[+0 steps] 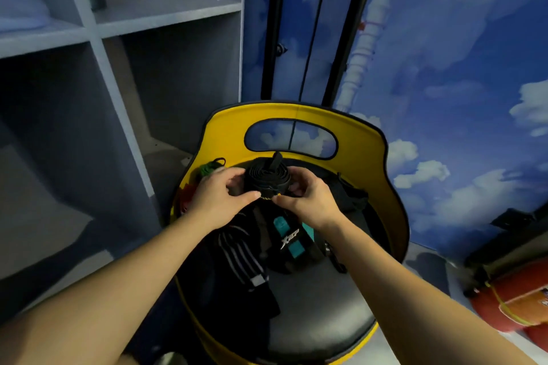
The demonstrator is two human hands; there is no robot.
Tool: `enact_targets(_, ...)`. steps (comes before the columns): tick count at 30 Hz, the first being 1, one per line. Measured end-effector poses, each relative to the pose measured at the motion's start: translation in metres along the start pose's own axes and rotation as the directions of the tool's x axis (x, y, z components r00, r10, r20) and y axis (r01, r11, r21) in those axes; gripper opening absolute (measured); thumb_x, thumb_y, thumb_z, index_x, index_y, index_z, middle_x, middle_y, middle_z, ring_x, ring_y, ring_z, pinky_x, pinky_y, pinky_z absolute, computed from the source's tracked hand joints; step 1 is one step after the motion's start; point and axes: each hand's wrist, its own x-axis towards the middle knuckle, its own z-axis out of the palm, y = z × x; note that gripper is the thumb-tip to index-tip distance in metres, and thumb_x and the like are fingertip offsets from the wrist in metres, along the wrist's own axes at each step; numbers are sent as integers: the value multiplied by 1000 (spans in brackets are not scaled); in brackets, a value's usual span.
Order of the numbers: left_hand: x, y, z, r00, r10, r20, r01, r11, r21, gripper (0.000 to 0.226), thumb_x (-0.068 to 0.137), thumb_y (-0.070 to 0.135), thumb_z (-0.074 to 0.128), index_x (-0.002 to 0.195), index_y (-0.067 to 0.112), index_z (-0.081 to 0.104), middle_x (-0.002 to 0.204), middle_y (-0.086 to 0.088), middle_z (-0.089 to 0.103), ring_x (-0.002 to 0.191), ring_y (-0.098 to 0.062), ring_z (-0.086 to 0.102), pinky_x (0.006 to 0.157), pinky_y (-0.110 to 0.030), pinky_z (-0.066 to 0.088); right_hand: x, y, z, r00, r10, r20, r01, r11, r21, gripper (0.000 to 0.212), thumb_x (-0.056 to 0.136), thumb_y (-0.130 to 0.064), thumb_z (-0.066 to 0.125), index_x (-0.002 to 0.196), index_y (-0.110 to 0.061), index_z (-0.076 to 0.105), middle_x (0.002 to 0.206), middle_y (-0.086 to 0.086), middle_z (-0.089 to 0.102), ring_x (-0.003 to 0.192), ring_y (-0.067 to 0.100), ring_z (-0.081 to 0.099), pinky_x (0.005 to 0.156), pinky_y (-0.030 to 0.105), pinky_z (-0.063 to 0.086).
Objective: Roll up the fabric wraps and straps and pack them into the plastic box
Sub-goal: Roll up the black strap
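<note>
A black fabric strap rolled into a coil (268,176) is held above the yellow chair (370,157), its loose end sticking up. My left hand (219,197) grips the coil's left side and my right hand (305,201) grips its right side, the thumbs meeting at its front. Below my hands, on the black seat, lie a black wrap with teal patches and white lettering (292,241) and a black wrap with white stripes (240,258). No plastic box is in view.
Green (209,168) and red (186,195) items sit at the seat's left edge, and a black strap (351,195) lies at its right. Grey shelving (89,38) stands to the left. A sky-painted wall is behind. A red object (510,302) lies low right.
</note>
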Motion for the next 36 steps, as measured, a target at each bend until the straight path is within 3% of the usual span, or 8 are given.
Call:
enact_targets(5,44,-15,-6,1000,3,-27,0,994,108,63,76,42,86,131,21,65,122,7,68,115,-13,61,93,-26,44,56,6,17,997,-14,73,18,998,-53,59,76,-22,87,127,-26,59,88,-16,64,76,-7,60,71,11,46)
enact_targets(11,94,-47,1,1000,2,-20,3,970,242,67,78,46,83,136,26,56,114,9,69,120,-21,55,97,-40,46,114,26,48,996,-30,80,43,984,-172,63,74,-29,87,130,-23,60,112,-1,63,101,17,61,92,36,52)
enact_targets(14,111,-64,7,1000,22,-13,-17,952,307,65,80,48,80,136,36,49,110,12,65,117,-18,50,94,-38,44,137,40,64,997,-15,79,31,978,-206,68,73,-30,87,134,-21,59,121,2,60,104,16,61,91,28,49)
enact_targets(18,129,-82,13,998,67,-1,-60,908,416,56,82,48,78,130,36,52,109,10,65,118,-20,47,93,-37,43,159,52,79,995,7,101,17,971,-237,70,77,-29,85,139,-20,56,124,0,57,100,10,55,84,18,40)
enact_targets(24,142,-105,20,998,-11,59,-18,886,463,56,80,51,78,127,32,55,111,2,63,121,-22,48,92,-40,49,167,66,98,989,3,148,39,959,-281,67,77,-26,85,137,-18,57,122,4,58,107,19,60,84,21,41)
enact_targets(28,144,-109,21,997,-45,64,7,867,498,62,82,56,73,136,36,49,119,0,63,124,-24,48,93,-39,49,171,66,102,991,12,132,24,963,-267,62,77,-28,85,133,-17,61,122,6,62,109,22,61,94,32,50)
enact_targets(36,136,-93,19,994,-46,99,-15,839,543,64,88,54,68,144,32,47,133,2,62,128,-26,44,99,-39,44,167,59,97,987,33,155,19,946,-324,61,76,-26,86,131,-16,61,119,4,65,110,22,60,89,28,45)
